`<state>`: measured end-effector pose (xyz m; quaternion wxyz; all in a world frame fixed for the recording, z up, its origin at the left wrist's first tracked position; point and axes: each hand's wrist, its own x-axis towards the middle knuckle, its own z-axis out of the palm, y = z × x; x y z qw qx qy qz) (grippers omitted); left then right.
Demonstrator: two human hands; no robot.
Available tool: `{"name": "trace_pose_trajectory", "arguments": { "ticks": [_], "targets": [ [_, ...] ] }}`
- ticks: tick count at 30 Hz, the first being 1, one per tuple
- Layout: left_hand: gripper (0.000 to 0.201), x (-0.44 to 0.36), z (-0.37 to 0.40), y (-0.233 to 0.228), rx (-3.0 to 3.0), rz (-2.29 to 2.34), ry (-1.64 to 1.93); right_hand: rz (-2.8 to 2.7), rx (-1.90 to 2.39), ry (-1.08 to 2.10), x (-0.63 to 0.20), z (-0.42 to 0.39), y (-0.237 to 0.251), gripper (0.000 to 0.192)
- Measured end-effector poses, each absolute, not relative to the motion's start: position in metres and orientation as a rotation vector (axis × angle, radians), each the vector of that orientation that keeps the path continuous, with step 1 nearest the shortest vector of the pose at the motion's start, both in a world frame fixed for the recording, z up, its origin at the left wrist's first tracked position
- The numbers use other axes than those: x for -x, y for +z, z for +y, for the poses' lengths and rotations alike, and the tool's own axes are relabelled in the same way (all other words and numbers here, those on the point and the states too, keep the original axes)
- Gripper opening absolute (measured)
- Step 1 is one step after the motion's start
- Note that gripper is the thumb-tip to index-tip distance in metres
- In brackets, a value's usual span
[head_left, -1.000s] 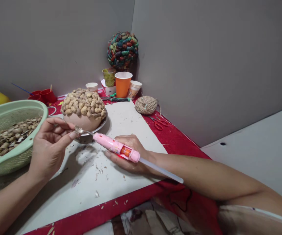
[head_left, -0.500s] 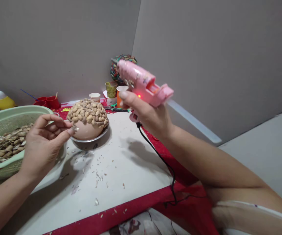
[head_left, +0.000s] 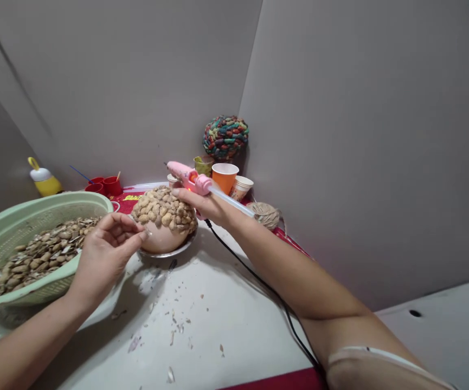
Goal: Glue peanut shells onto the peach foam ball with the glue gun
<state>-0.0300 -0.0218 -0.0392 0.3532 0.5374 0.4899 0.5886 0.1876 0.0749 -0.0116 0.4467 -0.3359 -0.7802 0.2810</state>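
Head-camera view, looking down at a craft tabletop [head_left: 218, 303] set into a grey corner. Right hand [head_left: 205, 203] reaches forward, fingers wrapped around a pink glue gun [head_left: 187, 176], its nozzle pointing left above a pot covered with shells [head_left: 164, 212]; a clear glue stick juts from the back, and a black cord [head_left: 258, 281] trails along the forearm, leaving slack for the reach. Left hand [head_left: 108, 252] hovers just beside the pot, thumb and fingers pinched narrow on a small shell piece [head_left: 147, 233], held close to the pot's bare lower side. The pot sits in a metal dish [head_left: 173, 252], which may catch drips. A green colander of shells [head_left: 31, 249] stands at the left, near the left hand. Behind the pot are an orange cup [head_left: 225, 176], a ball of twine [head_left: 264, 214] and a multicoloured ball [head_left: 225, 137]. Shell crumbs dot the tabletop.
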Motion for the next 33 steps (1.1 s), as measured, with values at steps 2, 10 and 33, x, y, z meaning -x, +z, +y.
{"name": "trace_pose_trajectory", "arguments": {
  "ticks": [2, 10, 33],
  "targets": [
    [0.028, 0.029, -0.020, -0.040, -1.401, 1.288, 1.528, -1.961, 0.820, 0.661, -0.188, 0.076, -0.017, 0.044],
    [0.022, 0.027, -0.014, -0.039, -1.426, 1.391, 1.533, -1.983, 0.782, 0.491, -0.188, 0.081, -0.027, 0.025],
    [0.013, 0.021, -0.013, -0.053, -1.673, 1.497, 1.582, -2.028, 0.802, 0.370, -0.187, 0.074, -0.031, 0.022]
  ]
}}
